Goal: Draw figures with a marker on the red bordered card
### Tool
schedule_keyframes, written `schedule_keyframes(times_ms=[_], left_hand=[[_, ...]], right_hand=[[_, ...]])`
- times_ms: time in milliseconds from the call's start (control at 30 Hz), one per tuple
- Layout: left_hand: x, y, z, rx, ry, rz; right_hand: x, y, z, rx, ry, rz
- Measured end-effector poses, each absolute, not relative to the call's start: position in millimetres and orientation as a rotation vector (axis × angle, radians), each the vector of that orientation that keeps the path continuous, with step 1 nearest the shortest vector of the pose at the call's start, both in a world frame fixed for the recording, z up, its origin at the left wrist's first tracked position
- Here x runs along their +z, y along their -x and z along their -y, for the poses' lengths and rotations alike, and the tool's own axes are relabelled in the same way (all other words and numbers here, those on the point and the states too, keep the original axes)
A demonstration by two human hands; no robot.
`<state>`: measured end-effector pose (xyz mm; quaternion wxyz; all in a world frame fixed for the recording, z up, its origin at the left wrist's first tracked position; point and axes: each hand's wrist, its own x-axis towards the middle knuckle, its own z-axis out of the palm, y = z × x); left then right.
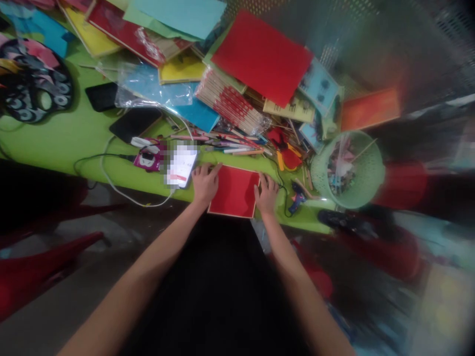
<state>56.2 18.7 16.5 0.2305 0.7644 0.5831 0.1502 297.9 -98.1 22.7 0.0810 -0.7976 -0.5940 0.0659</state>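
Observation:
A red rectangular panel with a pale, wood-coloured border (236,192) lies at the near edge of the green table, in front of my body. My left hand (205,185) rests along its left side, thumb against the border and the other fingers spread on the tabletop. At the right side, my right hand (266,194) mirrors this, its thumb touching the border and its fingers apart. Neither hand wraps around the panel. Close to my left fingers lies a lit phone (182,165), partly pixelated, with a white cable plugged in. A small glue gun (297,202) lies right of my right hand.
Pencils and brushes (237,144) lie beyond the panel, beside orange-handled pliers (285,152). A green basket of scraps (319,173) stands at right. Coloured sheets, including a large red one (261,57), pile up behind. A purple power strip (146,157) and dark phone (135,123) sit left.

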Motion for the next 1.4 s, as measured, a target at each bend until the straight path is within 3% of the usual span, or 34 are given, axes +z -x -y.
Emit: schedule_keyframes(times_ms=[1400], left_hand=[[14.0,-43.0,-5.3,0.538,-1.991,-1.649]], right_hand=[[13.3,-304.0,96.2,0.175,2.338,1.62]])
